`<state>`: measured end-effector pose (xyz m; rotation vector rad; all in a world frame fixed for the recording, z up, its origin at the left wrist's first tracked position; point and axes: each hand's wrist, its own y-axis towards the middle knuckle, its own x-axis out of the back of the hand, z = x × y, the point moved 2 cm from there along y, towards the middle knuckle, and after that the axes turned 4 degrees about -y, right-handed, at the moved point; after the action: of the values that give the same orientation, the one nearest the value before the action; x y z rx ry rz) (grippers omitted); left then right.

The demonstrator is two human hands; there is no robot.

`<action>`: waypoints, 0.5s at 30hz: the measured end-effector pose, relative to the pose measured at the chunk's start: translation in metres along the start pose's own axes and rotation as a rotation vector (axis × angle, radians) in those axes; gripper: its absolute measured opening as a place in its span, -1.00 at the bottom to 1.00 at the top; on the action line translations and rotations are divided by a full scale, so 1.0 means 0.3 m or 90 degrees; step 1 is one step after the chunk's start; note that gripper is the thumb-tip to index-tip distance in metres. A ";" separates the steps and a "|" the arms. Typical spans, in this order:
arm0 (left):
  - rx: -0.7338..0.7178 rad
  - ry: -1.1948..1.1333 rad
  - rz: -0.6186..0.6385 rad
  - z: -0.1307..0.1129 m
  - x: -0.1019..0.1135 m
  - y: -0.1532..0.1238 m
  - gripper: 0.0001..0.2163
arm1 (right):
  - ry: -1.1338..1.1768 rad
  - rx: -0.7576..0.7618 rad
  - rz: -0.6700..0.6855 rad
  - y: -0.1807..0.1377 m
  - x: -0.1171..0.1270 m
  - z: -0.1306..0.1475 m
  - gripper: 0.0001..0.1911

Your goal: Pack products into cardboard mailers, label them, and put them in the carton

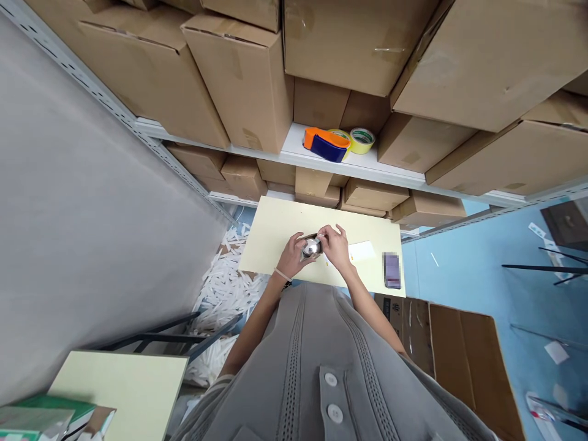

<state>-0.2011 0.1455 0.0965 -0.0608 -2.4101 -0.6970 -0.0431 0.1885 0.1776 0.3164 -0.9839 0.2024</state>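
Note:
Over the pale yellow table (275, 223), my left hand (291, 256) is wrapped round a shiny silver domed metal piece (312, 247). A dark brown edge shows around the dome; whether it belongs to the piece or to a small box I cannot tell. My right hand (335, 246) touches the right side of the piece, thumb and index finger pinched together. Something small and pale seems to sit at those fingertips, too small to name. Just right of that hand lies a white sheet (362, 251) on the table.
A blurred-out purple rectangle (392, 271) lies at the table's right end. The shelf (294, 147) ahead holds cardboard boxes (239, 79), an orange and blue tape dispenser (327, 144) and yellow tape rolls (362, 140). White paper strips (225, 275) cover the floor at left.

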 end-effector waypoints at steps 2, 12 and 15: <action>0.029 0.028 0.034 0.005 -0.006 -0.010 -0.52 | -0.008 -0.007 0.004 -0.003 -0.003 -0.004 -0.89; 0.107 0.012 0.018 0.032 -0.024 -0.018 -0.46 | 0.241 -0.105 -0.048 -0.007 0.001 -0.021 -0.89; 0.126 0.019 0.005 0.038 -0.028 -0.007 -0.41 | 0.262 -0.110 -0.069 -0.007 0.025 0.006 -0.90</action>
<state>-0.2012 0.1503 0.0830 0.0206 -2.4355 -0.4498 -0.0397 0.1861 0.1844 0.1584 -0.5699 0.0779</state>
